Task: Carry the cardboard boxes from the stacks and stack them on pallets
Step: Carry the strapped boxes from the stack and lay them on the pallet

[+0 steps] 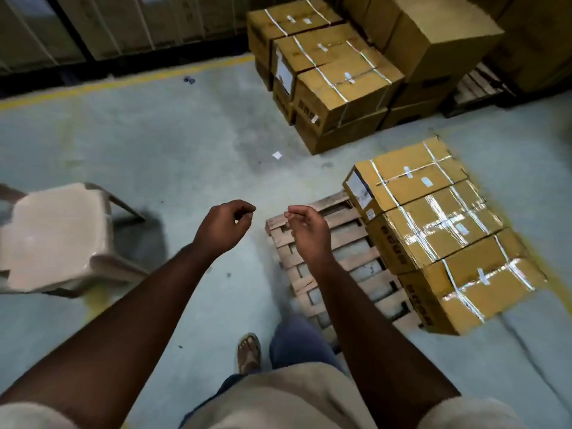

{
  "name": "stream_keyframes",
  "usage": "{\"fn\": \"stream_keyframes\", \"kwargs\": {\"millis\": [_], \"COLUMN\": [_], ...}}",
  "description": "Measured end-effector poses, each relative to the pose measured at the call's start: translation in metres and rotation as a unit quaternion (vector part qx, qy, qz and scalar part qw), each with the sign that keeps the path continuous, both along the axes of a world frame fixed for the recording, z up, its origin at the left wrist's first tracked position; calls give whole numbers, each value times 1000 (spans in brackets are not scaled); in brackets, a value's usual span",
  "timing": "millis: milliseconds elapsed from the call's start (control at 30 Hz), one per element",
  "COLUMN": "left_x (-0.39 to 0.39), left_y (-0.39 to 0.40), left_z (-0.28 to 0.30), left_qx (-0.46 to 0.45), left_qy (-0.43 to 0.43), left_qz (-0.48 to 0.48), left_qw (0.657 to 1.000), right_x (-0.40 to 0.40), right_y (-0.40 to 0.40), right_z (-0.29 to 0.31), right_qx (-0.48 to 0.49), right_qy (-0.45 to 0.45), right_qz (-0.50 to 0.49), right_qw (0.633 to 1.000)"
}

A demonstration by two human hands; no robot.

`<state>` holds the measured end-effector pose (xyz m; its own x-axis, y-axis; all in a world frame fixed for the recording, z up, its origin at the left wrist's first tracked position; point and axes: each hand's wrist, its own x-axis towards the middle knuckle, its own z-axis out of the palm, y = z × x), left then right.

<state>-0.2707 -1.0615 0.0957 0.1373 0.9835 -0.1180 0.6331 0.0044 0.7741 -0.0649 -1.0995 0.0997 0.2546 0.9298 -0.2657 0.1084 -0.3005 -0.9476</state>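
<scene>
We held our left hand (pixel 223 228) and right hand (pixel 306 231) empty, fingers loosely curled, above the pallet (pixel 325 255) bearing three cardboard boxes (pixel 445 230).

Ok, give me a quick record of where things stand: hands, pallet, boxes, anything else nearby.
left hand: loosely curled, holds nothing
right hand: loosely curled, holds nothing
pallet: on the floor, its left part bare
boxes on pallet: three in a row along its right side
source stack: beyond the pallet, two layers showing
chair: left of the person

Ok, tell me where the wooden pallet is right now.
In the head view, the wooden pallet lies on the floor right of centre, partly under the right hand, with three boxes along its right side.
</scene>
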Motion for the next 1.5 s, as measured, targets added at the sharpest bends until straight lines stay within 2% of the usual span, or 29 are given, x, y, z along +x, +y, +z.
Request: {"fn": "stream_keyframes", "kwargs": {"millis": [200,333,433,667,800,1067,1367,1500], "left_x": [-56,-88,-102,-126,-147,-161,-159,-126], "left_y": [64,137,217,413,494,690,952,1063], "left_z": [7,-3,-8,9,12,-30,-42,-35], "left_qx": [2,-4,-10,-6,-14,-63,-86,-90], "left_qy": [-42,-44,-33,-32,-35,-25,-7,13], "left_qz": [36,34,14,9,28,-4,-81,-139], "left_qw": [998,998,999,999,999,998,993,986], "right_x": [-50,-67,-75,-105,-114,-124,-148,-131], "right_y": [72,142,209,398,484,666,885,974], "right_z": [13,5,0,1,11,-16,-32,-30], "right_qx": [-21,-15,-16,-9,3,-18,-63,-76], "right_qy": [52,45,36,30,50,64,45,77], "right_qz": [3,0,-30,-24,-45,-99,-138,-166], "right_qw": [998,999,999,999,998,993,988,980]}}
